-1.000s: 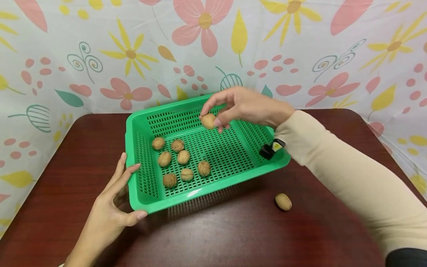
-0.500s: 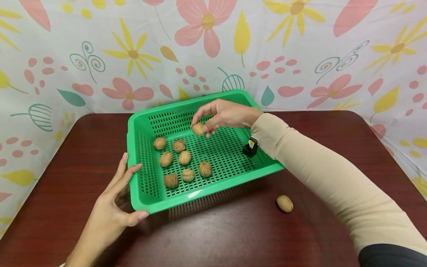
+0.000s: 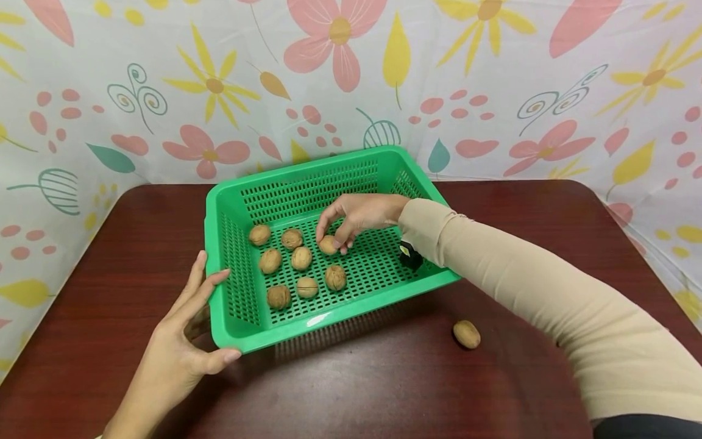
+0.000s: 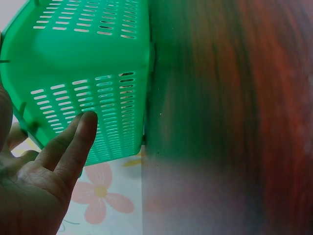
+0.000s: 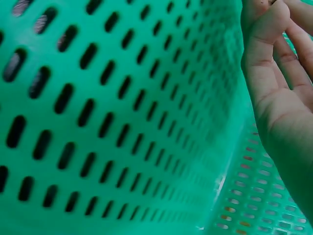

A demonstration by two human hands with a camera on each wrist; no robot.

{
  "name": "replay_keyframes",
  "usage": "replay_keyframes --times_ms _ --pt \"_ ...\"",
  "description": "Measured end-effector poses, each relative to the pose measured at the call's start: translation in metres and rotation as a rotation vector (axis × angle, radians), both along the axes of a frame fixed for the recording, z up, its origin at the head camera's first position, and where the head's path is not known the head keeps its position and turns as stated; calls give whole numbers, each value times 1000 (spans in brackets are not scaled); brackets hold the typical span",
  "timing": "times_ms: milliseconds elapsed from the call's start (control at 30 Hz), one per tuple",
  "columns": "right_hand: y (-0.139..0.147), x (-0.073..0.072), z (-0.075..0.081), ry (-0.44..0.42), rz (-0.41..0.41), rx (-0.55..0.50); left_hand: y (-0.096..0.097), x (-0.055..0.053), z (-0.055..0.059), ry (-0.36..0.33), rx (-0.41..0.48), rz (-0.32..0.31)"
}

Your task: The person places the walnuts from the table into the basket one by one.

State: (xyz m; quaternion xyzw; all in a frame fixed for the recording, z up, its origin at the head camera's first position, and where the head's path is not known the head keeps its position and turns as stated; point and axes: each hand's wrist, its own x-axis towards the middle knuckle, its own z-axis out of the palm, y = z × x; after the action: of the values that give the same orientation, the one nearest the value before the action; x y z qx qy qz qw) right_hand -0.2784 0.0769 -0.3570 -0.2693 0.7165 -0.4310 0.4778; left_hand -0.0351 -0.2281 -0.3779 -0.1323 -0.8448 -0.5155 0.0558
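A green perforated plastic basket (image 3: 356, 313) stands on the table, with several walnuts (image 3: 301, 258) spread over the left half of its floor. My right hand (image 3: 364, 213) reaches down inside it, pinching a walnut (image 3: 328, 245) between thumb and fingers, low over the floor and right of the others. At the basket's left end, my left hand (image 3: 178, 344) grips the rim, thumb at the front corner and a finger over the edge. In the left wrist view, other fingers (image 4: 80, 142) lie along the outer side wall. The right wrist view shows the right hand (image 5: 281, 93) beside the perforated wall.
One more walnut (image 3: 467, 335) lies on the dark reddish-brown table (image 3: 351, 390), in front and to the right of the basket. A floral cloth (image 3: 477, 110) hangs behind the table. The right forearm's beige sleeve (image 3: 504, 274) crosses over the basket's right end.
My right hand has moved left and then down into the basket with the walnut in its fingers. The left hand and the other walnuts stay as they were.
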Motion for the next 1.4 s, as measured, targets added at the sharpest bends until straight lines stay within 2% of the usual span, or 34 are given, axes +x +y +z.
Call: replay_keyframes --times_ms 400,567,700,833,967,1033,1133,1267,1400 --pt "-2 0 -7 8 -15 35 0 0 -2 6 2 -3" --pt "0 0 -4 56 -19 45 0 0 -2 11 1 -3" --pt "5 2 11 154 -55 60 0 0 -2 6 -1 -1" --pt "17 11 40 296 -131 39 1 1 -1 6 4 -2" --pt "38 34 75 422 -215 27 1 1 -1 15 8 -2" --pt "54 51 89 467 -255 33 1 1 -2 17 11 -3" --pt "82 83 101 523 -320 68 2 1 -2 17 13 -7" --pt "119 128 103 592 -416 115 2 1 -2 12 17 -7" --pt "146 168 88 602 -488 51 1 1 -1 4 15 0"
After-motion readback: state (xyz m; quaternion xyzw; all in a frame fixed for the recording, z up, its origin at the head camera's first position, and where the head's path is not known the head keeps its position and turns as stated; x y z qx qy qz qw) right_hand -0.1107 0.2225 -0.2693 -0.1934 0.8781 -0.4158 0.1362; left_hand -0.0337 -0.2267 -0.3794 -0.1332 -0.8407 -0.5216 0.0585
